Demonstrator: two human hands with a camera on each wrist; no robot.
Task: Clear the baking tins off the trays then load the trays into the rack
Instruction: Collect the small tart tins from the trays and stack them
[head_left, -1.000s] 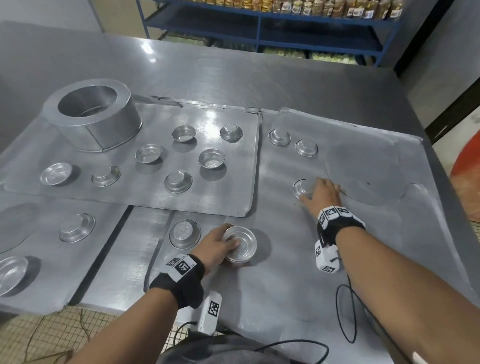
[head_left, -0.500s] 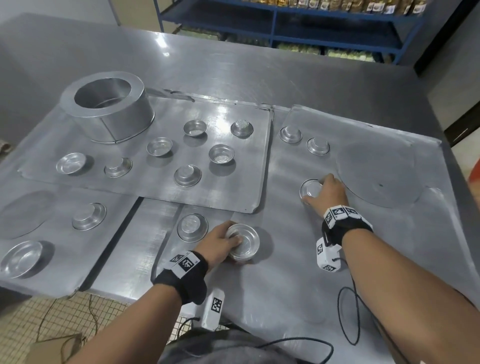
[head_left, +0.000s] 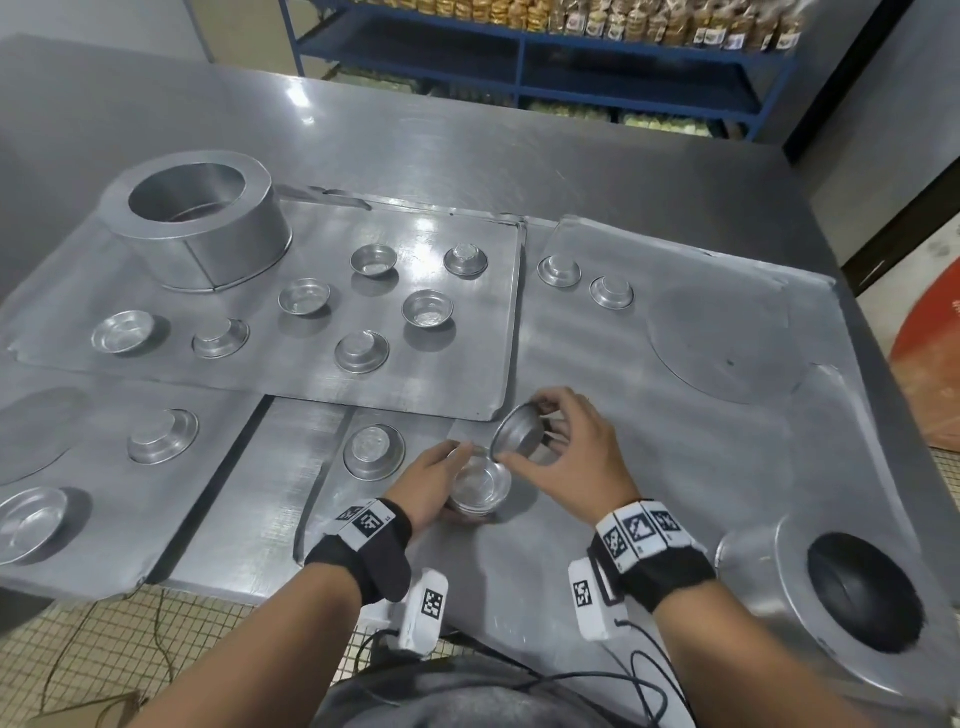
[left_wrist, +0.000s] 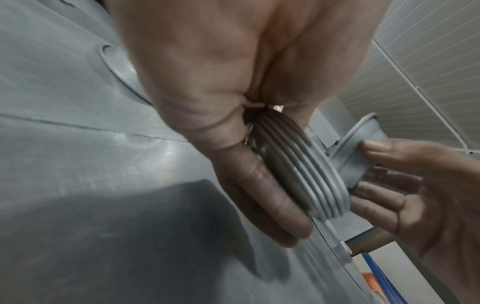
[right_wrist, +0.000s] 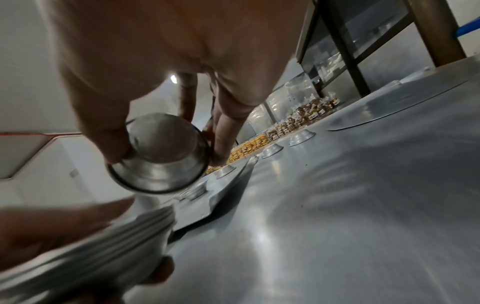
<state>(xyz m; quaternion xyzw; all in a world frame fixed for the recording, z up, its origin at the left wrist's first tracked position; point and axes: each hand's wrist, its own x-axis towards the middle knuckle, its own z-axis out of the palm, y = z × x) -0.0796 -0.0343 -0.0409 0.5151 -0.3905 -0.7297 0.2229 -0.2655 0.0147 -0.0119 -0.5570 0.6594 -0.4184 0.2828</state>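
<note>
Only the left wrist view shows the stack's (left_wrist: 298, 170) ribbed nested rims.

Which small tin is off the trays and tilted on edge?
The single tin pinched in the right hand, mouth tipped toward the nested stack the left hand holds. The other loose tins sit flat on trays.

No legible text, brand, number or sign in any view. Wristbands (head_left: 636, 532) on both wrists carry black-and-white square code markers, patterns only, no characters. White camera blocks (head_left: 427, 605) under the wrists bear the same kind of marker. Packaged goods (head_left: 623, 18) on the blue shelf (head_left: 519, 57) show small labels, too blurred and small to read. Baking tins (head_left: 427, 307), trays (head_left: 467, 384) and desk (head_left: 467, 156) show bare metal, no stamps or markings visible.
</note>
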